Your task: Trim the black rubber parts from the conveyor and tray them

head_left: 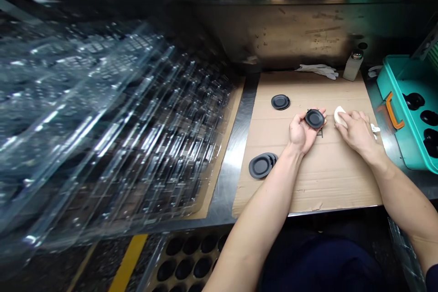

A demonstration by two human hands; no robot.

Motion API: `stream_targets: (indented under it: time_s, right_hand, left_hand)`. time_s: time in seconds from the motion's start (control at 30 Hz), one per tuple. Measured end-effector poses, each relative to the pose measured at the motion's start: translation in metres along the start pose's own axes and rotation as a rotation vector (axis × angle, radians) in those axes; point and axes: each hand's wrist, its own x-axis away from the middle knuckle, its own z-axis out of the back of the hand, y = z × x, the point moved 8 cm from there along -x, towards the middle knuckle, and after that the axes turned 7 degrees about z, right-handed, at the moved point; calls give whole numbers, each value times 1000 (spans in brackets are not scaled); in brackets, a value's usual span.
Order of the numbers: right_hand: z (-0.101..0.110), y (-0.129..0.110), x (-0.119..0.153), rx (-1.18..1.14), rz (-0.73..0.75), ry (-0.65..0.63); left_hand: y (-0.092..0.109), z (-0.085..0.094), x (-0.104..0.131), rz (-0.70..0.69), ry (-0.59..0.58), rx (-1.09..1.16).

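My left hand (303, 133) is turned palm up and holds a black oval disc (314, 119) above the cardboard sheet (328, 182). To its right, my right hand (357, 131) grips a small white pad (340, 116) between thumb and fingers. Left of my hands, a small stack of black discs (279, 101) lies on the cardboard. A second overlapping stack of black discs (260, 166) lies nearer the front, beside my left forearm. White scraps (375, 128) show just past my right hand.
Clear plastic trays (137, 137) fill the left side. A teal bin (407, 139) with an orange handle holds black parts at the right. A bottle (353, 65) and a white glove (318, 70) lie at the back. Below the bench edge sits a tray of round black parts (185, 267).
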Motion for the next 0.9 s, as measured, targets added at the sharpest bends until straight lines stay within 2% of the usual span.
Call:
stream_targets:
  time_s: [0.1, 0.2, 0.27, 0.37, 0.47, 0.6, 0.7, 0.83, 0.9]
  right_hand:
    - [2, -20, -2, -98, -31, 118]
    - [-1, -60, 0, -147, 135, 97]
    - [-1, -72, 3, -123, 170, 92]
    - [3, -66, 3, -86, 87, 102]
    - [4, -67, 2, -92, 127, 81]
    - [2, -63, -1, -68, 76, 51]
    - [1, -65, -1, -56, 136, 27]
    - [-2, -58, 7, -19, 141, -14]
    - [-3, -60, 12, -42, 210, -24]
  left_hand:
    - [-5, 0, -1, -2, 14, 6]
    - [-13, -1, -2, 37, -14, -13]
    - [-16, -1, -3, 55, -45, -33]
    - [-15, 2, -6, 34, -40, -48]
    - [-18, 2, -9, 69, -35, -57]
    - [-18, 2, -9, 52, -30, -80]
    - [-18, 4, -9, 69, -24, -92]
    - [-10, 8, -7, 32, 22, -103]
    - [-9, 9, -5, 48, 28, -114]
